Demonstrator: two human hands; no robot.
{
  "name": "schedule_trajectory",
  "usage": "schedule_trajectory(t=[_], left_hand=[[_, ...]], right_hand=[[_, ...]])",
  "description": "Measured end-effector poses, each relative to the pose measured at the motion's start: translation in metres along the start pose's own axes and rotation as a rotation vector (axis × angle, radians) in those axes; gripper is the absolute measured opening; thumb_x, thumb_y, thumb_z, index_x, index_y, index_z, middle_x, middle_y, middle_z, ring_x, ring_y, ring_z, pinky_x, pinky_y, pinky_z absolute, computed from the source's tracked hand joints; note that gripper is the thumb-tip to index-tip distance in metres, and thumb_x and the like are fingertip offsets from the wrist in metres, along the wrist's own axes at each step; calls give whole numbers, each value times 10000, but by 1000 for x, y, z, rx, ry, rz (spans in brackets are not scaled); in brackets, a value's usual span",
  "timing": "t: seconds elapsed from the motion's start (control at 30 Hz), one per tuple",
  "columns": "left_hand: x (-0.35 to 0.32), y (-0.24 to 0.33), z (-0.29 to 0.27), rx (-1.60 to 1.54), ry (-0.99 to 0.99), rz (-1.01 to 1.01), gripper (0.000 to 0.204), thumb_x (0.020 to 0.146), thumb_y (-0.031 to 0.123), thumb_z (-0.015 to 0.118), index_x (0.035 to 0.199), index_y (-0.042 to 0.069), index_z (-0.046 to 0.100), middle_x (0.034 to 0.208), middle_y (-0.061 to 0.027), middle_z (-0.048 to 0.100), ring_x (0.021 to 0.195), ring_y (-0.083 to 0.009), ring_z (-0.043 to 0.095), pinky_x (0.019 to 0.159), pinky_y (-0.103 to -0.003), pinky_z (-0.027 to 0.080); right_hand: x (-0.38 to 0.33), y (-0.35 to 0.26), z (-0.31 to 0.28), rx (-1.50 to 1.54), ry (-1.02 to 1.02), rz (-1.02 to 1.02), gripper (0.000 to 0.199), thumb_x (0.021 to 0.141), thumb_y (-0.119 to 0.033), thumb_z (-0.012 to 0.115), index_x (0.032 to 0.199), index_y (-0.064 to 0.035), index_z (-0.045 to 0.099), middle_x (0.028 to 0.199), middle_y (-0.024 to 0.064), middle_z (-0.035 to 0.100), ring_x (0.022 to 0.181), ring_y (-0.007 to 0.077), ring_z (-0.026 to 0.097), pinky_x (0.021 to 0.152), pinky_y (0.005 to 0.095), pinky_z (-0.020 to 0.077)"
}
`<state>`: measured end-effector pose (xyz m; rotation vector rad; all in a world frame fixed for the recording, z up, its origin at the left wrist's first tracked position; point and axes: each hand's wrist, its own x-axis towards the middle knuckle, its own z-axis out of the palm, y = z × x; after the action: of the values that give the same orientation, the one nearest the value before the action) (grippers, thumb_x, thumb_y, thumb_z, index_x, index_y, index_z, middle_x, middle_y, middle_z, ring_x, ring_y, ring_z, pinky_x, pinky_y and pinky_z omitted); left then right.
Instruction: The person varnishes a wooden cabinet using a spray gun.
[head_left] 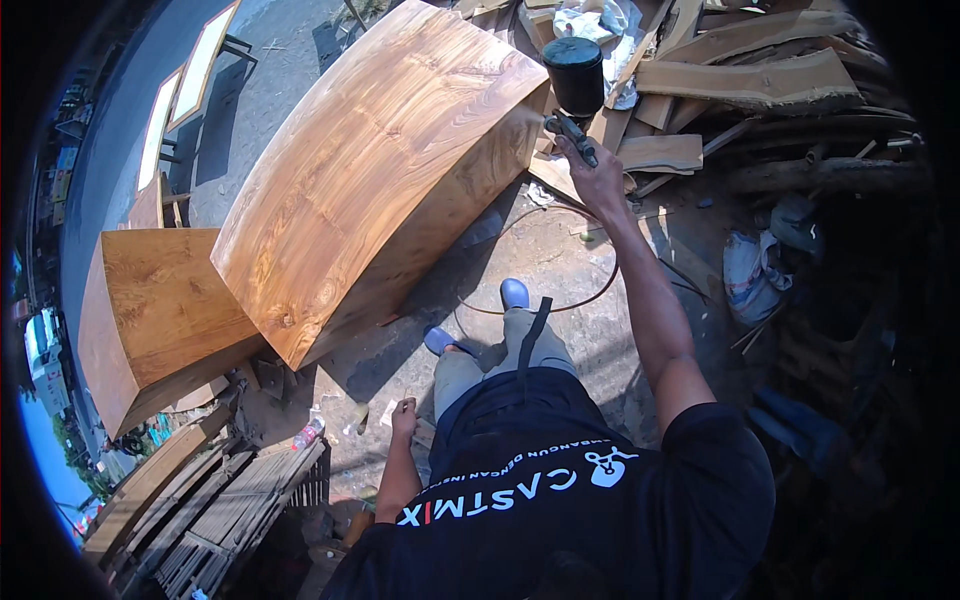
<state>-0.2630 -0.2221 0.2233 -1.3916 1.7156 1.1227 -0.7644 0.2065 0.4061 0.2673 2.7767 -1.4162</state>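
My right hand [597, 180] is wrapped round the grip of a spray gun [570, 130], my arm stretched forward. A dark round paint cup [574, 78] sits on the gun. A faint pale mist shows between the nozzle and the far right edge of a large wooden box-like piece [390, 150]. Its broad top has a glossy brown grain, and its near side lies in shade. My left hand [403, 417] hangs low by my left leg, fingers curled, with nothing visible in it. A thin brown hose [606, 285] loops over the ground below the gun.
A smaller wooden box [180, 310] stands at the left, close to the large piece. Stacked rough planks [750, 80] fill the far right. White framed panels [200, 65] rest on stands at the far left. A slatted bamboo rack [245, 500] lies at the lower left, a plastic bottle [308, 432] by it.
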Motion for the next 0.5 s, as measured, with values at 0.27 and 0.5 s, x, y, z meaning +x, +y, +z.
schedule_trajectory(t=[0.27,0.5], left_hand=[[-14,-10,27,-146,110,46,291,991,328,641,1174,107,690,902,-66,687,692,-168,665,524,-299,456],[0,-35,25,-167,135,97,252,982,282,641,1140,96,701,919,-70,704,708,-137,646,607,-300,501]], right_hand=[[99,13,-49,-102,180,-24,593,940,-598,649,1065,-26,744,818,188,728,788,355,716,732,448,522],[55,9,-46,-61,95,-33,527,957,-526,673,1083,-20,747,776,170,711,720,265,675,707,418,506]])
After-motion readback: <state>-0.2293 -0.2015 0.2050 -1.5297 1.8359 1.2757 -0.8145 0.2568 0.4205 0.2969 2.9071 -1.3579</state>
